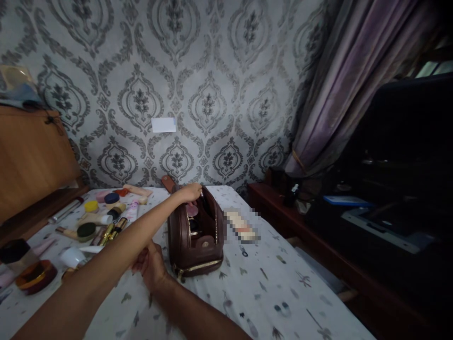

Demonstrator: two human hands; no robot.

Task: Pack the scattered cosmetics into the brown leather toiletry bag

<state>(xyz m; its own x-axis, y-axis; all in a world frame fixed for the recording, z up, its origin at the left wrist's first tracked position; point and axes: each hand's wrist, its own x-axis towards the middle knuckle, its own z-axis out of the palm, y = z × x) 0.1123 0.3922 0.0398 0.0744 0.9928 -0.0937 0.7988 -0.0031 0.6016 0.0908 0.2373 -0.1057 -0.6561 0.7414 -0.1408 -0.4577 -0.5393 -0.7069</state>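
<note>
Right grip (155, 270) apparently above patterned cloth (260, 283)

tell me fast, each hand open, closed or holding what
Left hand: at the opening of the brown bag; grip cannot be told.
Right hand: partly curled; whether it holds anything cannot be told.

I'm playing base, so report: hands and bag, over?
Left hand at open brown bag. Right hand near its side. Bag upright. Left forearm partly blocks makeup.
</note>
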